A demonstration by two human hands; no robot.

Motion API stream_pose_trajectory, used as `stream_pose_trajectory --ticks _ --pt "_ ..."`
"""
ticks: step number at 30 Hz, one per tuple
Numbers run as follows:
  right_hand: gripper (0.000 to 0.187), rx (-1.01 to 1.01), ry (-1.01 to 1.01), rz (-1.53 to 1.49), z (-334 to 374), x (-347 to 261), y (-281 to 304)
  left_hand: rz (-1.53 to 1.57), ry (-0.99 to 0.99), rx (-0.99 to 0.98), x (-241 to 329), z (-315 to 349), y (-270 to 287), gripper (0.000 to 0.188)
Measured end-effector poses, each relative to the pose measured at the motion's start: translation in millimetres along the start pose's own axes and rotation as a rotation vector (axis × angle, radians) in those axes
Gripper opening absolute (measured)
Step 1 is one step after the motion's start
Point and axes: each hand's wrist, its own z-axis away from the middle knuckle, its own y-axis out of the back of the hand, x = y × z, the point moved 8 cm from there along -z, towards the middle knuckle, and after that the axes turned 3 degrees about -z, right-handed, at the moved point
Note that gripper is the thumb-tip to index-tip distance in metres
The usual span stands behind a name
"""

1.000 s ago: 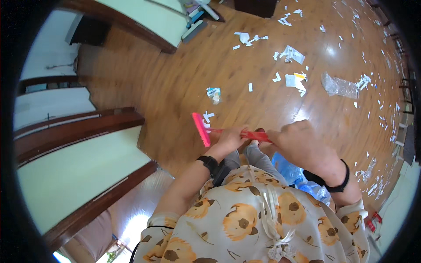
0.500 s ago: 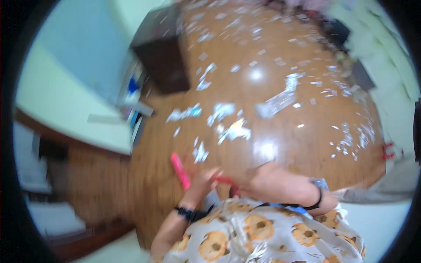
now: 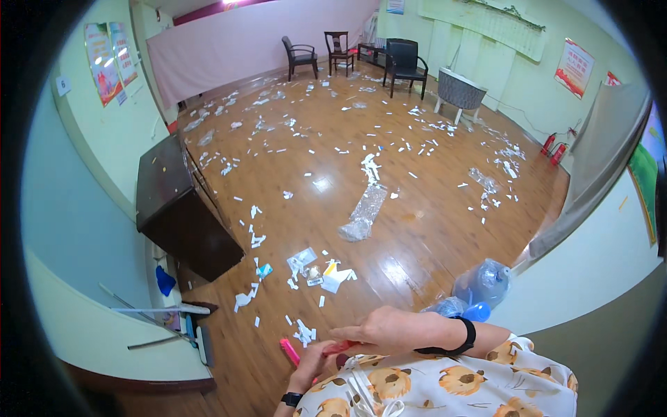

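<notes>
Low in the view, my left hand (image 3: pixel 310 363) is closed on a long, narrow pink thing (image 3: pixel 289 351) whose kind I cannot make out. Its bright pink end sticks out beyond the hand toward the paper scraps. My right hand (image 3: pixel 381 328) reaches across in front of my body. Its fingers lie over a red part (image 3: pixel 338 347) between the two hands, seemingly gripping it. Whether red and pink parts are one piece is hidden. White paper scraps (image 3: pixel 304 332) lie on the wooden floor (image 3: pixel 431 208) just past my left hand.
A dark cabinet (image 3: pixel 184 208) stands at left, near a broom (image 3: pixel 203 345). Paper bits and crumpled clear plastic (image 3: pixel 365 212) litter the floor. A large water bottle (image 3: pixel 483 281) is at right. Farther back are chairs (image 3: pixel 404 61), a grey tub (image 3: pixel 460 89) and fire extinguishers (image 3: pixel 558 153).
The view has swung up and right, bringing in the far chairs, curtain and water bottle. My hands stay close together around the pink and red thing.
</notes>
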Motion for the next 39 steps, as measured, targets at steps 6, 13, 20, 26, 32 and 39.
stream_pose_trajectory --ticks 6,13,20,26,32,39 --pt "0.030 -0.028 -0.016 0.062 16 17 -5 0.062 0.119 -0.269 -15 -18 -27 0.020" --pt "0.030 -0.058 -0.087 0.038 28 37 -8 -0.183 0.083 -0.322 -5 -30 -35 0.017" --pt "0.028 -0.041 -0.024 0.035 31 37 -3 0.270 0.057 -0.157 0 -27 -44 0.014" --pt "0.023 -0.051 0.000 -0.084 32 48 -6 0.936 0.542 -0.170 25 -15 -62 0.016" --pt "0.029 -0.200 0.119 -0.133 28 39 3 0.428 0.262 0.090 -103 21 -91 0.011" --pt "0.024 -0.518 0.139 -0.314 11 83 -47 -0.103 0.348 0.246 11 67 -90 0.018"
